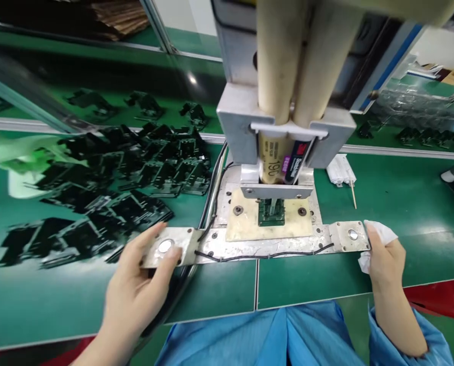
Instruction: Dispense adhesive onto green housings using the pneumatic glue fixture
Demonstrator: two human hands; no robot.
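My left hand (pixel 137 284) rests on the left end of a metal bar (pixel 265 246), its thumb beside the left round button (pixel 165 246) and its fingers spread along the plate's edge. My right hand (pixel 379 256) touches the bar's right end next to the right button (pixel 352 234), fingers curled round a white crumpled wipe (pixel 381 236). Between them a dispensing machine (pixel 284 127) holds two cream adhesive cartridges (pixel 276 162) above a small dark part (pixel 271 212) seated in a beige fixture (pixel 268 221).
Several black plastic parts (pixel 128 173) lie heaped on the green mat to the left, more on the far shelf (pixel 147 104). White wipes and a thin stick (pixel 343 175) lie right of the machine. A black cable (pixel 212 193) runs down the left side.
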